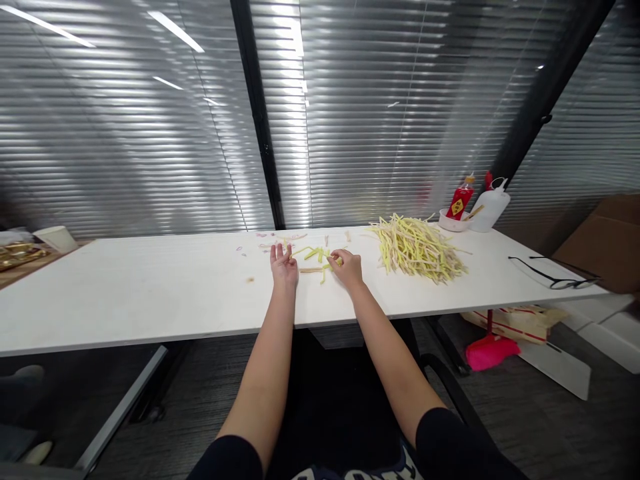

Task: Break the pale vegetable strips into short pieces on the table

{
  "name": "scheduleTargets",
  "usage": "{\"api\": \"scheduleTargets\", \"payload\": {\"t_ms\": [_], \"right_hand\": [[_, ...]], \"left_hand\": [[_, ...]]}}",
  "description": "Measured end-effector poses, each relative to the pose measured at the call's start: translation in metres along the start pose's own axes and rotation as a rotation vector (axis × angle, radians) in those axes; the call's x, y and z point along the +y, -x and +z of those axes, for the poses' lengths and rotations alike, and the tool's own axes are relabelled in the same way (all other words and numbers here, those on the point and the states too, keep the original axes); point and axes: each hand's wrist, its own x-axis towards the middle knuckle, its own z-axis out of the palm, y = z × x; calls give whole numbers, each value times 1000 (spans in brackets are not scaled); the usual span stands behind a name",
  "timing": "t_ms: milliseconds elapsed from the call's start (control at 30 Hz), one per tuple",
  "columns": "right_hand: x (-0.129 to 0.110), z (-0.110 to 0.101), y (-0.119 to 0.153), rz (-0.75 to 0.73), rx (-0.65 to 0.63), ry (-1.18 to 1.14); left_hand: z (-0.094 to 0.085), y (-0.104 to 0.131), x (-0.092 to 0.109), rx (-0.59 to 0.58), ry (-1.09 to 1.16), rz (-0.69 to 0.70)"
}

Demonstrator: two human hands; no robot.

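Note:
My left hand (284,267) is over the white table with three fingers raised. Its thumb and forefinger pinch the end of a thin yellow strip (302,251) that reaches toward the right. Opposite it, my right hand (349,268) is closed in a pinch at a small bunch of yellow strips (318,254); its fingertips partly hide what they grip. Between the hands, a light brown stick (311,270) lies on the table. A large loose pile of yellow and beige strips (419,248) spreads to the right of my right hand.
Small pinkish scraps (265,235) lie beyond my left hand. At the back right, a red bottle (459,200) stands in a pink bowl (453,223) beside a white squeeze bottle (491,207). Glasses (565,283) lie near the table's (150,287) right end. Blinds rise behind.

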Motion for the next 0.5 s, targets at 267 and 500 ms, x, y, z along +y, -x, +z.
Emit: {"api": "scheduleTargets", "payload": {"t_ms": [267, 500], "right_hand": [[20, -4, -1, -136, -21, 281], [16, 0, 1, 0, 5, 330]], "left_hand": [[-7, -8, -2, 94, -45, 123], [-3, -7, 0, 165, 69, 84]]}}
